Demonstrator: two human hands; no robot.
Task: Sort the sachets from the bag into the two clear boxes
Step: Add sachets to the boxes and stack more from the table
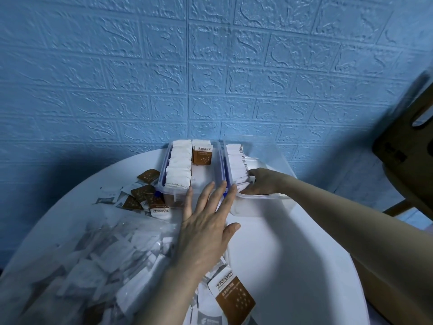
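Observation:
Two clear boxes stand side by side at the far edge of the white round table (281, 254). The left box (173, 191) holds a row of white sachets and one brown sachet (202, 156) standing upright. The right box (264, 207) holds a row of white sachets (236, 165). My left hand (206, 224) lies flat with straight fingers, fingertips against the near ends of both boxes. My right hand (262, 181) reaches into the right box, its fingers at the front of the sachet row. The clear plastic bag (82, 266) of sachets lies at the near left.
Loose brown and white sachets (143, 195) lie on the table left of the boxes. A brown and white sachet (232, 294) lies by my left wrist. A blue brick-pattern wall (210, 66) rises behind the table. A wooden chair (405, 148) stands at the right.

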